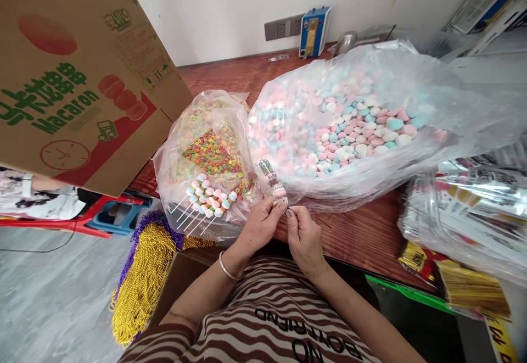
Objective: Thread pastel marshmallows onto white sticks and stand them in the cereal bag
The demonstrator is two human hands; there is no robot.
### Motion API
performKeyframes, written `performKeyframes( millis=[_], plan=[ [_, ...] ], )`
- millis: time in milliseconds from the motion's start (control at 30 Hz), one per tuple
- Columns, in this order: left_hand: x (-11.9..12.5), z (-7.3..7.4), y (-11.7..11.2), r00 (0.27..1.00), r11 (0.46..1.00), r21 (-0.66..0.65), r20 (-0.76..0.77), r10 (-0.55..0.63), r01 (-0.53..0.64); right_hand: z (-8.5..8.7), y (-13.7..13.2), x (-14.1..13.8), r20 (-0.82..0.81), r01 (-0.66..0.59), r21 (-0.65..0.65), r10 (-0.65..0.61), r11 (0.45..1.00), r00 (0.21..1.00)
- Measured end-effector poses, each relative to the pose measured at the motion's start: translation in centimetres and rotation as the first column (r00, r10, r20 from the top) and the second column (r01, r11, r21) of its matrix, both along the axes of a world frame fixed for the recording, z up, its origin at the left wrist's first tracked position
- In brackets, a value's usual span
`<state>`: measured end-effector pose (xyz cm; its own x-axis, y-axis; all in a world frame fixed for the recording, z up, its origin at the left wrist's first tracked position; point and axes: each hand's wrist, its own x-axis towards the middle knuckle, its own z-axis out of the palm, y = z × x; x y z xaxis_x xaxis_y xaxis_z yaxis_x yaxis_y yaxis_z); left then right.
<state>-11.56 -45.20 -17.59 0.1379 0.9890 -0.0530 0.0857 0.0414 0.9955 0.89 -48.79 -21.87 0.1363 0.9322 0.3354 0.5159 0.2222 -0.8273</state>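
Observation:
My left hand (260, 223) pinches the lower end of a small wrapped candy skewer (272, 179) in a printed clear sleeve, which tilts up toward the big bags. My right hand (303, 238) is closed in a pinch at the sleeve's bottom end, fingertips touching the left hand's. A silver bangle sits on my left wrist. Just left of my hands, several bare marshmallow skewers (208, 200) lie on a clear bag. Both hands hover at the front edge of the wooden table (362, 231).
A large clear bag of pink, blue and white candies (358, 124) and a smaller bag of colourful candy rings (212, 151) fill the table. A Macaron cardboard box (78, 72) looms at left. Gold and purple bead strings (142, 280) hang below. Printed wrappers (473, 204) and gold twist ties (471, 291) lie at right.

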Motion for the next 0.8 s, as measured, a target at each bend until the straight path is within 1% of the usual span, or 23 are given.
performKeyframes(
  millis=[67,100,200,267,333,400,433,500,567,600,633,667,700,733,800],
  plan=[
    [0.3,-0.1,-0.3,0.999,0.999,-0.043,0.042,-0.010,0.012,-0.1,0.1,0.2,0.002,0.029,0.019,-0.029,0.999,1.000],
    [0.4,-0.2,-0.4,0.998,0.998,-0.056,0.064,-0.010,0.014,-0.1,0.2,0.4,0.023,0.018,0.026,-0.018,1.000,1.000],
    [0.4,0.3,-0.3,0.989,0.995,-0.103,0.146,-0.003,0.018,-0.4,0.6,1.2,0.181,-0.067,0.101,0.048,0.993,0.982],
    [0.1,0.8,-0.1,0.972,0.987,-0.163,0.228,0.047,-0.010,-0.6,0.9,1.7,0.304,-0.094,0.180,0.035,0.979,0.952],
    [-0.4,1.3,0.2,0.953,0.977,-0.208,0.280,0.113,-0.055,-0.8,1.1,2.0,0.376,-0.099,0.232,0.005,0.968,0.927],
    [-0.7,1.5,0.5,0.945,0.972,-0.220,0.293,0.147,-0.083,-0.8,1.0,2.1,0.377,-0.115,0.253,0.012,0.961,0.926],
    [-0.8,1.4,0.6,0.943,0.971,-0.227,0.299,0.147,-0.080,-0.6,0.9,2.0,0.344,-0.123,0.253,0.030,0.960,0.939],
    [-0.7,1.1,0.7,0.932,0.964,-0.260,0.333,0.141,-0.053,-0.2,0.7,1.8,0.200,-0.131,0.214,0.088,0.968,0.976],
    [-0.4,0.8,0.8,0.911,0.958,-0.284,0.382,0.156,-0.045,0.2,0.4,1.5,-0.019,-0.157,0.111,0.160,0.981,0.987],
    [-0.2,0.6,0.9,0.900,0.958,-0.284,0.402,0.167,-0.051,0.4,0.2,1.4,-0.149,-0.189,0.046,0.194,0.981,0.970],
    [-0.1,0.4,1.0,0.891,0.958,-0.280,0.417,0.181,-0.064,0.5,0.1,1.3,-0.282,-0.237,-0.016,0.223,0.971,0.933],
    [0.1,0.2,1.1,0.881,0.958,-0.278,0.432,0.194,-0.074,0.6,0.0,1.2,-0.414,-0.299,-0.068,0.246,0.952,0.877],
    [0.2,0.1,1.2,0.872,0.955,-0.289,0.447,0.198,-0.069,0.6,0.0,1.1,-0.541,-0.367,-0.100,0.259,0.925,0.800],
    [0.2,-0.1,1.2,0.867,0.948,-0.314,0.460,0.192,-0.043,0.7,0.0,1.0,-0.659,-0.436,-0.114,0.261,0.893,0.706],
    [0.2,-0.4,1.3,0.860,0.928,-0.371,0.484,0.165,0.031,0.7,0.1,0.8,-0.842,-0.560,-0.102,0.229,0.822,0.488]
  ],
)
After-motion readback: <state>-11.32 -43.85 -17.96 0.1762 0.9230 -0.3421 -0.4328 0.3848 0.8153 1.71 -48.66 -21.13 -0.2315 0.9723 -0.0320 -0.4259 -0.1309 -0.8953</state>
